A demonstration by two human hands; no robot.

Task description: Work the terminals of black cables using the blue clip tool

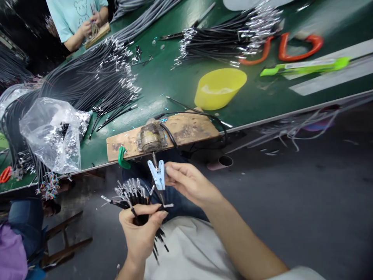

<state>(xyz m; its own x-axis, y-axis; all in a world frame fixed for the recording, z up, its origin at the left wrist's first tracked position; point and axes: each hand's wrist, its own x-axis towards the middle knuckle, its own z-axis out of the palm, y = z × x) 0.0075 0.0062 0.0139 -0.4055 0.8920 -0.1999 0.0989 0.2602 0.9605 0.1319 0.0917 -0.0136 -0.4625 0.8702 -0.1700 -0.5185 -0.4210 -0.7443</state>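
Observation:
My left hand (140,229) is closed around a bundle of short black cables (141,200) with shiny silver ends. Between its thumb and forefinger, one cable with a silver tip sticks out to the right. My right hand (189,181) is closed, its fingertips at the side of a light blue clothespin (157,177). A thin metal rod shows above the clothespin and a dark pointed piece below it, close to the pinched cable. Just beyond, a worn, roundish device (151,136) sits on a wooden board (189,130) at the table edge.
A green clamp (123,158) grips the board's left part. Around it lie a yellow cup (220,89), a clear plastic bag (52,132), cable bundles (233,35), orange-handled scissors (300,46) and a lime-green tool (305,67). A co-worker (78,23) works across the table.

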